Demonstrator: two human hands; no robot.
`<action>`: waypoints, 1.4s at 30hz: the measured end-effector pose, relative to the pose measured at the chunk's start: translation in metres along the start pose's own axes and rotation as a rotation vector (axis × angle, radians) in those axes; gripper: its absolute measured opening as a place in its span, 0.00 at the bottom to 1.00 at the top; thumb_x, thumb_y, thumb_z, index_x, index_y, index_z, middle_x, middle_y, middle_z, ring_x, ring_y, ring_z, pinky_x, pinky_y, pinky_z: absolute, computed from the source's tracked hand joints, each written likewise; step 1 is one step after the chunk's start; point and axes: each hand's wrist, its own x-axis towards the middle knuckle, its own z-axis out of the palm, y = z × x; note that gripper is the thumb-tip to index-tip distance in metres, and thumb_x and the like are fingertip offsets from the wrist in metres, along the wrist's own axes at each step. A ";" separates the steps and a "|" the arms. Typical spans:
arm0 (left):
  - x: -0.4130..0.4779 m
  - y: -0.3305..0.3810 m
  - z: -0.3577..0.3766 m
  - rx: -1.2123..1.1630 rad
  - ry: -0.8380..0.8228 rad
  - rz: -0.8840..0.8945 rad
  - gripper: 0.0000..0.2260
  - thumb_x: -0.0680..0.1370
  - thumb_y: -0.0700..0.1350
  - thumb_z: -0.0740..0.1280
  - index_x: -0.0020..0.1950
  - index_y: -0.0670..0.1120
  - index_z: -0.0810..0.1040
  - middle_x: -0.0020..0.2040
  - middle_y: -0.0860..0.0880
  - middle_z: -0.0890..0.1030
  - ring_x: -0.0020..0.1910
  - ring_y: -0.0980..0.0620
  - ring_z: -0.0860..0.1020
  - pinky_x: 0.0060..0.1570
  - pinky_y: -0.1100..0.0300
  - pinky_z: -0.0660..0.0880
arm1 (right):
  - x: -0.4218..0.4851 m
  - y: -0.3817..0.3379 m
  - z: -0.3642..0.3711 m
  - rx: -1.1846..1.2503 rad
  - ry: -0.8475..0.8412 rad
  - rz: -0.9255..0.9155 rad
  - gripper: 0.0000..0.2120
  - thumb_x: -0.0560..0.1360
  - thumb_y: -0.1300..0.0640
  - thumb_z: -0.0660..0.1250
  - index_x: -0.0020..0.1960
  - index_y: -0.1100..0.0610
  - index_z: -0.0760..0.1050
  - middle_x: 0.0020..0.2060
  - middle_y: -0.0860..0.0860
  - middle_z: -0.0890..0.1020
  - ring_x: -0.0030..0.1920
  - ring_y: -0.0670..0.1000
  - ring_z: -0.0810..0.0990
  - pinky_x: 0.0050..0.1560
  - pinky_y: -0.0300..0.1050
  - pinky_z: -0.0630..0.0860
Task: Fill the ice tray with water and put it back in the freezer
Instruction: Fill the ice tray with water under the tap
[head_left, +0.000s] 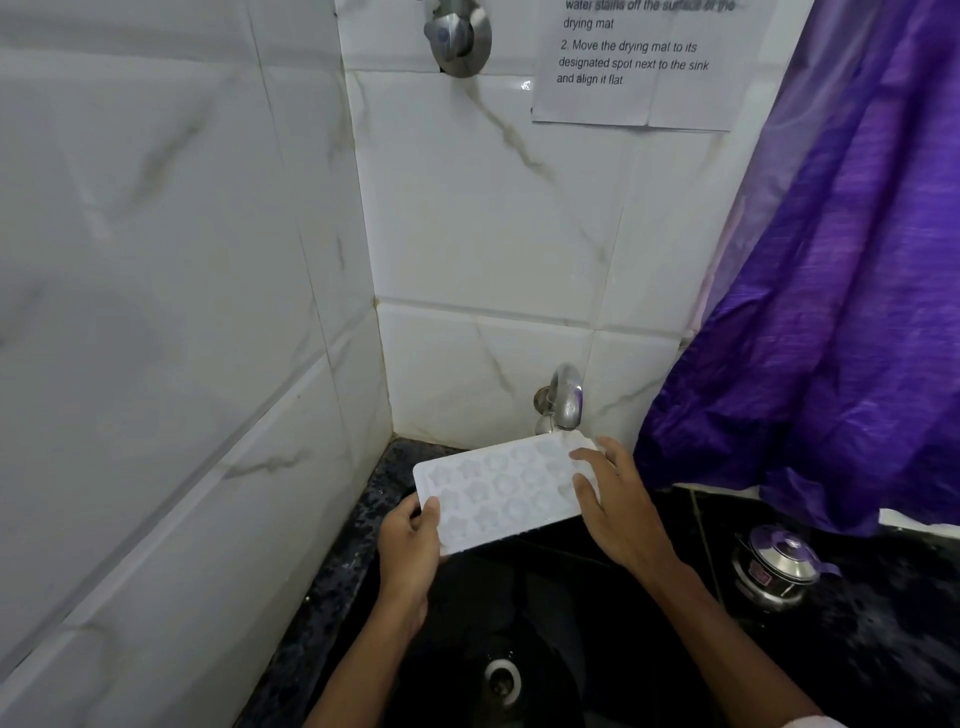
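A white ice tray (498, 491) with several shaped cavities is held level over a black sink (467, 613). My left hand (410, 545) grips its near left corner, thumb on top. My right hand (618, 499) holds its right end, fingers spread across the top. The tray's far right corner sits directly under the spout of a chrome tap (563, 400) on the tiled back wall. I cannot tell whether water is running or whether the cavities hold water.
A sink drain (503, 678) lies below. White tiled walls close in left and behind. A purple curtain (841, 312) hangs at right. A small steel lidded pot (779, 566) stands on the dark counter. A second valve (460, 36) and a printed notice (634, 62) are higher up.
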 end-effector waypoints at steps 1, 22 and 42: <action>0.001 0.001 0.001 -0.007 0.005 -0.007 0.11 0.84 0.42 0.60 0.59 0.44 0.81 0.50 0.48 0.86 0.48 0.50 0.85 0.45 0.53 0.83 | 0.000 0.000 -0.001 -0.003 -0.003 -0.009 0.14 0.82 0.51 0.57 0.66 0.49 0.71 0.72 0.48 0.62 0.69 0.52 0.67 0.67 0.50 0.71; 0.000 -0.003 0.004 -0.027 -0.009 -0.007 0.10 0.85 0.43 0.60 0.60 0.46 0.81 0.52 0.48 0.86 0.50 0.50 0.85 0.47 0.52 0.83 | 0.002 -0.003 0.001 -0.124 -0.087 -0.026 0.11 0.82 0.47 0.55 0.57 0.45 0.75 0.75 0.53 0.60 0.70 0.57 0.64 0.68 0.58 0.69; -0.003 -0.005 0.001 -0.046 0.024 -0.026 0.10 0.85 0.42 0.60 0.59 0.46 0.81 0.51 0.49 0.86 0.49 0.49 0.85 0.51 0.48 0.83 | -0.001 -0.013 0.001 -0.119 -0.123 -0.013 0.14 0.83 0.47 0.53 0.61 0.49 0.74 0.75 0.55 0.60 0.71 0.57 0.64 0.70 0.57 0.67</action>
